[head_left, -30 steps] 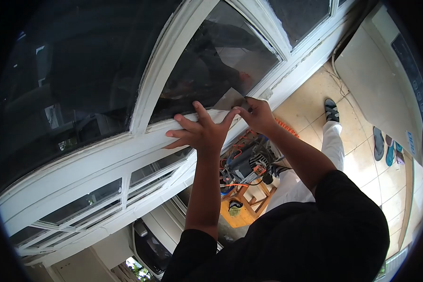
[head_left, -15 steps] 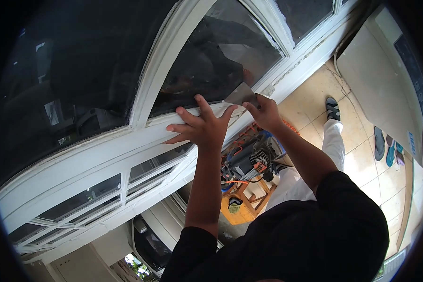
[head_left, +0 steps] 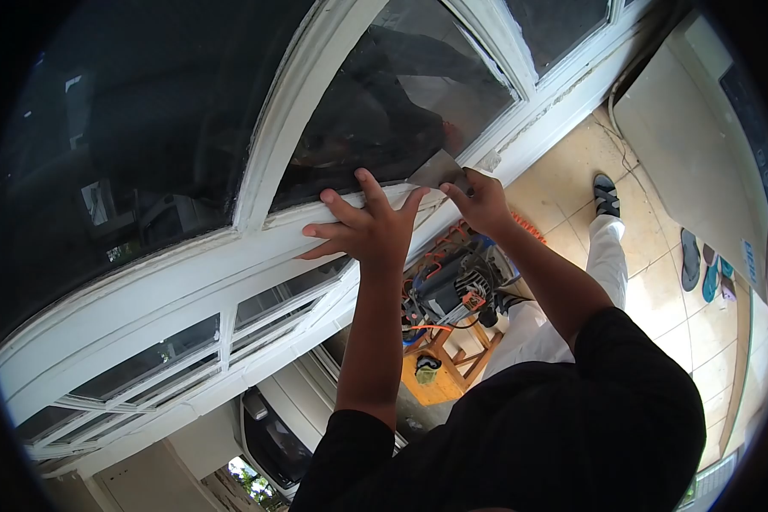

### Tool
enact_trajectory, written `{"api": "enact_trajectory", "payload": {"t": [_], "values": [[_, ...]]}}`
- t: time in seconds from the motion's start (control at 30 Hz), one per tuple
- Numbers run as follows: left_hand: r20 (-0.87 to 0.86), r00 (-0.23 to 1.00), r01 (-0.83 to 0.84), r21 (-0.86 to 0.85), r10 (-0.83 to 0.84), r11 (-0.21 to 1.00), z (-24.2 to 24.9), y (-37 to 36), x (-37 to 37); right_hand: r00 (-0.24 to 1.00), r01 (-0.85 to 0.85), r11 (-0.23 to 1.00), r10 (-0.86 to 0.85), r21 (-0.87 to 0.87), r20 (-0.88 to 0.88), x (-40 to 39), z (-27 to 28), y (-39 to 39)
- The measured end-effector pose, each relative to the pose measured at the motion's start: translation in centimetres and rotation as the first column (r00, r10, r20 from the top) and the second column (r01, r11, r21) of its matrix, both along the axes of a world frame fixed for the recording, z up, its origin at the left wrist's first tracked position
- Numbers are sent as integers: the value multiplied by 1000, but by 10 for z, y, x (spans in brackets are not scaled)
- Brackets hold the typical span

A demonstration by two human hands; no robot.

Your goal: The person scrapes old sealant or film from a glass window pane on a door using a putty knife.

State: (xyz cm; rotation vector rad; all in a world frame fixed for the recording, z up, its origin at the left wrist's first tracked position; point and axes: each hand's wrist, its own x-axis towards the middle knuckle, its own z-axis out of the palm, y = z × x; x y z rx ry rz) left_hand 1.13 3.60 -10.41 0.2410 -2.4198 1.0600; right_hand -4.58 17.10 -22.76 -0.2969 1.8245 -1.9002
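In my right hand (head_left: 480, 201) is a flat metal scraper (head_left: 438, 170), pinched at its dark grip. Its broad blade lies at the lower edge of a dark window pane (head_left: 384, 119), next to the white frame (head_left: 269, 226). My left hand (head_left: 367, 224) rests against that frame just left of the blade, fingers spread and holding nothing. Its fingertips reach the bottom edge of the glass. The blade's far edge is hard to make out against the pane.
Below my hands, a compressor-like machine (head_left: 452, 286) with an orange coiled hose stands by a wooden stool (head_left: 439, 384). A white appliance (head_left: 691, 145) is at the right, with several sandals (head_left: 689, 260) on the tiled floor (head_left: 657, 294). A vehicle (head_left: 273, 435) shows at the lower left.
Almost nothing differs. The view has shifted very slightly, while both hands and the scraper keep about the same place on the window frame.
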Motion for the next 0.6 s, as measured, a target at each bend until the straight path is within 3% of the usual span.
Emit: {"api": "enact_trajectory", "payload": {"t": [0.6], "values": [[-64,998,12,13,-11,1000,-6,-2,-1,998,68,998,-68,-13,-17,-1,-4,-2]]}}
